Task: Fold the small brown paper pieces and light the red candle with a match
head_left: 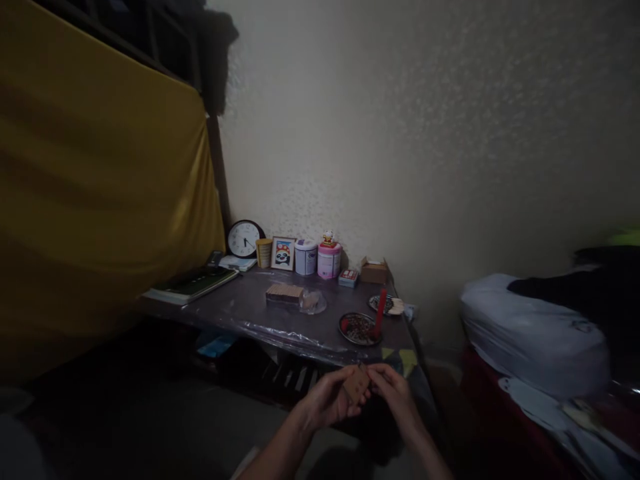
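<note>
My left hand [327, 402] is closed around a small flat brown piece [357, 385], like card, with a few reddish spots on its face. At the upper right edge of that piece, the fingers of my right hand [396, 395] are pinched against it. Both hands are low in the view, just in front of the table's near edge. Beyond them on the table stands a dark patterned plate [356, 331] with small dark bits in it. A red stick-like object [381, 310] rises from the plate's right side.
The plastic-covered table [240, 305] bears a striped brown block [284, 294], a clear plastic bag [313, 302] and a second plate [379, 305] with pale sticks. Tubs [306, 259], a clock [244, 239] and a cardboard box [375, 271] line the wall. Yellow cloth [110, 153] hangs left.
</note>
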Motion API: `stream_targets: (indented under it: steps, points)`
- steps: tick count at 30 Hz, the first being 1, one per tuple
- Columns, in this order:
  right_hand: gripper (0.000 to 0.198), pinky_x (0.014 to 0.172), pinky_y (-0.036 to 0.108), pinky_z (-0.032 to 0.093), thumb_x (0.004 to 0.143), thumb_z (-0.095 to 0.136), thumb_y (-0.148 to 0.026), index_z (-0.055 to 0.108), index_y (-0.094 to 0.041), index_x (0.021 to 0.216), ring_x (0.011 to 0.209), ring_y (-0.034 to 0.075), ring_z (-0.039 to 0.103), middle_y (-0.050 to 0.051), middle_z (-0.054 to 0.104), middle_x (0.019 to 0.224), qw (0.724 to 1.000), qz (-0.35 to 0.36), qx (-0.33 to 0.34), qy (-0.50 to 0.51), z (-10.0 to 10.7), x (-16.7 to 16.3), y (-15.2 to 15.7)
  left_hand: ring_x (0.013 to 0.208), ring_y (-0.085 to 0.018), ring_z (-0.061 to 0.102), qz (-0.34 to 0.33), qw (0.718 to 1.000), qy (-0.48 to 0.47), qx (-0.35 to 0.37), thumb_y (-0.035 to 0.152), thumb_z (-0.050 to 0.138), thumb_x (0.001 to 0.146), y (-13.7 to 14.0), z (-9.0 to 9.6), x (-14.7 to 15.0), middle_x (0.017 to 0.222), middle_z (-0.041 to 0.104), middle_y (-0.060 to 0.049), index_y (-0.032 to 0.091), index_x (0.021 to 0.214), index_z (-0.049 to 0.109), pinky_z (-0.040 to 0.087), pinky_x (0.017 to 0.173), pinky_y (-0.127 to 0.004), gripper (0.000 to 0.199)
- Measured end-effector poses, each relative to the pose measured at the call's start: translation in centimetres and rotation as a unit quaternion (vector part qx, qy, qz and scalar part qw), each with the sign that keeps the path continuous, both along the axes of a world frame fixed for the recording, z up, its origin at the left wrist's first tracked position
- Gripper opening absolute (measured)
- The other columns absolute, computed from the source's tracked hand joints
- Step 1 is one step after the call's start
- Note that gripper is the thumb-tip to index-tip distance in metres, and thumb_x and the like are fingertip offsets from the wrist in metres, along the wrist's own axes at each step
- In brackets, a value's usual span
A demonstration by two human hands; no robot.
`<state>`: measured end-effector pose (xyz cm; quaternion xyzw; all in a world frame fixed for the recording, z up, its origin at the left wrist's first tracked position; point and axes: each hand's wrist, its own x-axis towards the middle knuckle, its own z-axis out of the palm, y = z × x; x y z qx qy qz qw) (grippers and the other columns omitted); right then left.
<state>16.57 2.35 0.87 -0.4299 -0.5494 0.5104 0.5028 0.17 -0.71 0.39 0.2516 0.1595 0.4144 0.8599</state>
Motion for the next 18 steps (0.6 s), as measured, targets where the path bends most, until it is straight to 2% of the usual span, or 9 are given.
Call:
stream_targets:
  steps: [5, 10, 14, 18]
  points:
    - [0.040, 0.058, 0.027, 0.049, 0.054, 0.072, -0.055, 0.066, -0.018, 0.069, 0.061, 0.017, 0.061, 0.001, 0.066, 0.065, 1.000, -0.014, 0.000, -0.015, 0.03, -0.07, 0.14, 0.066, -0.014, 0.064, 0.000, 1.000, 0.007, -0.005, 0.032, 0.049, 0.085, -0.11, 0.25, -0.07, 0.084, 0.069, -0.012, 0.009, 0.111, 0.056, 0.046, 0.060, -0.023, 0.036]
    - [0.041, 0.057, 0.028, 0.048, 0.061, 0.066, -0.059, 0.063, -0.018, 0.070, 0.055, 0.016, 0.060, 0.000, 0.064, 0.059, 0.998, -0.002, 0.031, -0.047, 0.40, -0.11, -0.30, 0.063, -0.013, 0.063, 0.013, 1.000, 0.017, -0.011, 0.031, 0.050, 0.083, -0.01, 0.38, 0.01, 0.086, 0.069, -0.011, 0.010, 0.112, 0.056, 0.045, 0.057, -0.021, 0.036]
    - [0.033, 0.060, 0.028, 0.048, 0.069, 0.062, -0.052, 0.063, -0.020, 0.072, 0.061, 0.018, 0.061, 0.000, 0.063, 0.061, 0.992, 0.000, 0.075, -0.100, 0.02, -0.04, -0.25, 0.056, -0.012, 0.061, 0.027, 0.999, 0.037, -0.022, 0.028, 0.049, 0.081, 0.12, 0.46, 0.00, 0.082, 0.069, -0.010, 0.012, 0.111, 0.056, 0.043, 0.051, -0.020, 0.034]
    - [0.022, 0.064, 0.028, 0.048, 0.074, 0.059, -0.042, 0.066, -0.021, 0.077, 0.068, 0.018, 0.061, 0.003, 0.065, 0.075, 0.978, 0.011, 0.128, -0.162, -0.36, 0.01, -0.28, 0.049, -0.010, 0.059, 0.053, 0.996, 0.069, -0.035, 0.025, 0.048, 0.079, 0.28, 0.38, 0.06, 0.075, 0.069, -0.006, 0.013, 0.109, 0.056, 0.040, 0.046, -0.018, 0.033]
